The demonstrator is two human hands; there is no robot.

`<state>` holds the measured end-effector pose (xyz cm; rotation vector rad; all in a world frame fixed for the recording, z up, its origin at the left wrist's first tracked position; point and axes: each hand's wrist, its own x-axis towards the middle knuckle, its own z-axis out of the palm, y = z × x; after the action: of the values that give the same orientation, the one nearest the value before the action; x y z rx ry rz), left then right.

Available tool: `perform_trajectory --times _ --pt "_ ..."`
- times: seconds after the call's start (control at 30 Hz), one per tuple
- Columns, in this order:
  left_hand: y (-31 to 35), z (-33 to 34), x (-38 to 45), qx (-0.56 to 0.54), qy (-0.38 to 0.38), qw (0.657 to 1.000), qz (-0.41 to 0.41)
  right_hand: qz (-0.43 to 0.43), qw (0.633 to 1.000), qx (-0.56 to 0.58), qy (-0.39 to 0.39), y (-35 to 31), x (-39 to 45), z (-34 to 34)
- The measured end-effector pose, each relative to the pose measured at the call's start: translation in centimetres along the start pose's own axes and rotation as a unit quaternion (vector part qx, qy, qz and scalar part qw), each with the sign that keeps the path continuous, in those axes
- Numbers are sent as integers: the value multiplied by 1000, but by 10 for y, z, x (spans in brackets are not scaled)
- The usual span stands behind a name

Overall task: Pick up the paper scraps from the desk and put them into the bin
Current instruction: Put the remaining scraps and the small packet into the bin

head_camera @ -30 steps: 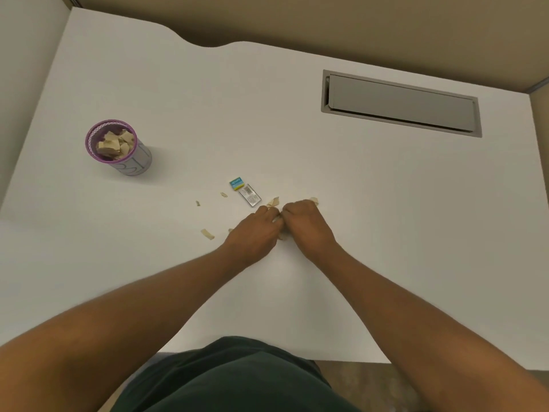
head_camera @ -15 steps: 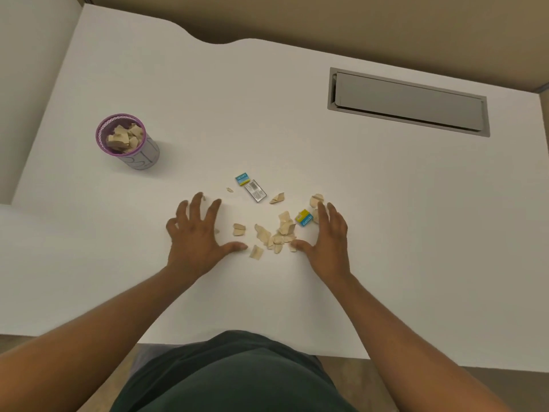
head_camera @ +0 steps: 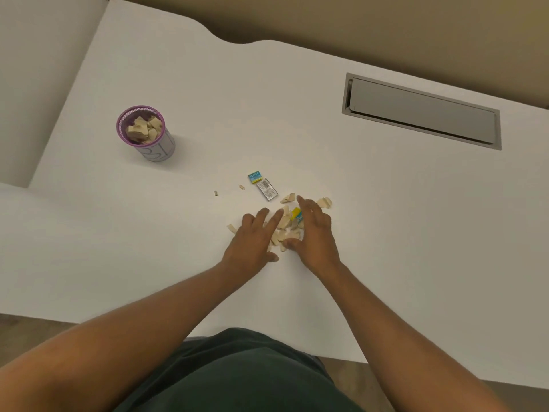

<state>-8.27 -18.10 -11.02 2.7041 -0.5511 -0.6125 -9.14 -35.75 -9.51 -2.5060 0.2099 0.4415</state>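
A heap of beige paper scraps [head_camera: 284,230] lies on the white desk [head_camera: 386,233] between my two hands. My left hand [head_camera: 252,242] lies flat at its left side with fingers spread. My right hand [head_camera: 316,236] cups the heap from the right, fingers apart. A yellow and blue scrap [head_camera: 296,215] sits in the heap. Further scraps lie apart: a beige piece [head_camera: 324,202] to the right, another [head_camera: 288,198] above, two tiny bits [head_camera: 241,187] to the left. The small purple-rimmed bin [head_camera: 145,133] stands far left, filled with beige scraps.
A teal printed scrap [head_camera: 254,177] and a grey barcode scrap [head_camera: 267,189] lie just above the heap. A grey cable-tray flap [head_camera: 421,111] is set into the desk at the back right. The desk's near edge runs just in front of my body.
Half a second ago my hands were spread wide apart around the scattered scraps; now they have swept inward and pushed the scraps into a tighter heap between them.
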Motion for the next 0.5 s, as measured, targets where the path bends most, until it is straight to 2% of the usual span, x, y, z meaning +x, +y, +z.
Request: perform_trajectory --times 0.17,0.37,0.5 --pt "-1 -4 2 0 -1 999 54 -88 979 -181 -28 -10 0 10" --pt "-11 -13 11 52 -7 996 75 -97 981 -163 -28 -15 -2 20" --pt "-11 -21 17 -34 -4 999 14 -113 984 -137 -5 -18 8 20"
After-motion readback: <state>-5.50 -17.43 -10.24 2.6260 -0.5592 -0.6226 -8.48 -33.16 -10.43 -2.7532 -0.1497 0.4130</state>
